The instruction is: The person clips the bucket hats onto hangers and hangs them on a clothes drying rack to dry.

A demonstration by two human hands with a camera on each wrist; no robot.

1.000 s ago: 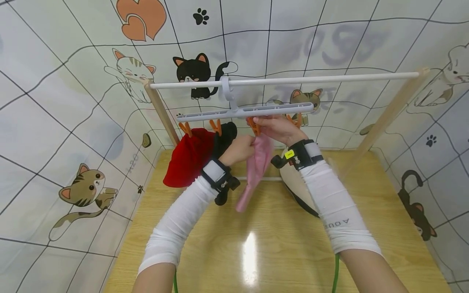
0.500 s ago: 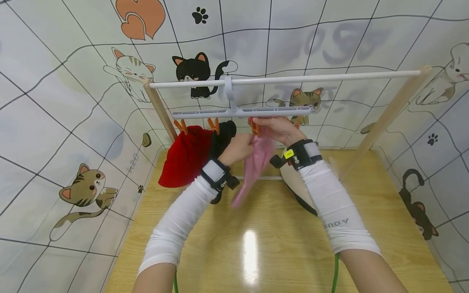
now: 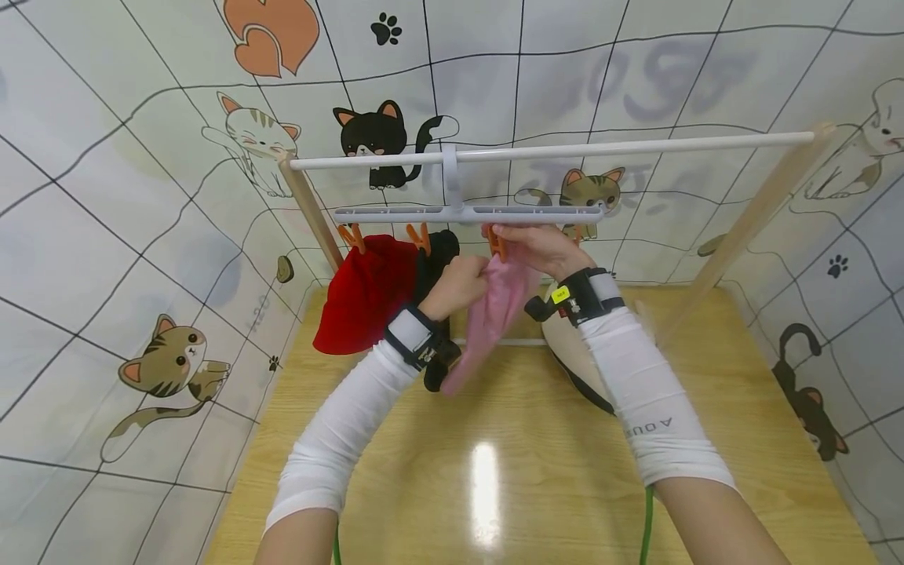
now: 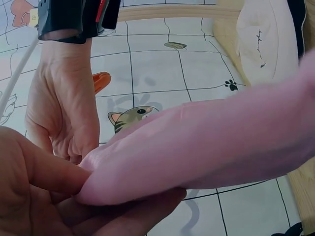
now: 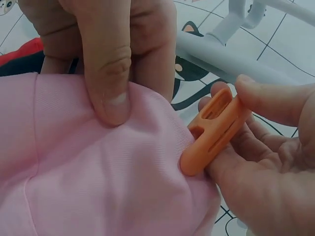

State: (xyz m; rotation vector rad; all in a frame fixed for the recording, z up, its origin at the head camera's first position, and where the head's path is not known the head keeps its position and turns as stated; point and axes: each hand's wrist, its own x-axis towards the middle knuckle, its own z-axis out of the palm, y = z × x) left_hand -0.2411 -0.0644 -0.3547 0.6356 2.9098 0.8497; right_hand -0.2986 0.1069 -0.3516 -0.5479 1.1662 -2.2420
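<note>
Pink cloth (image 3: pixel 486 314), seamed and hat-like, hangs below the grey-white clip hanger (image 3: pixel 523 215). My left hand (image 3: pixel 457 287) pinches its upper edge, thumb on the near side in the right wrist view. An orange clothespin (image 5: pixel 212 135) has its jaws at the pink edge. My right hand (image 3: pixel 549 251) holds that clothespin by its handles, thumb on one and fingers behind. To the left, a red hat (image 3: pixel 367 294) and a black cloth item (image 3: pixel 439 255) hang from further orange clips (image 3: pixel 420 238).
The hanger hooks over a white rod (image 3: pixel 636 150) between wooden posts (image 3: pixel 749 227). A cream item with a dark edge (image 3: pixel 575 345) rests on the wooden table (image 3: pixel 424 471) behind my right wrist. Another orange clip hangs near the hanger's right end. A cat-print wall stands close behind.
The hanger has shifted slightly and turned more level, its hook sliding a little right along the rod. The pink cloth's lower end has swung left. Both hands keep their grips.
</note>
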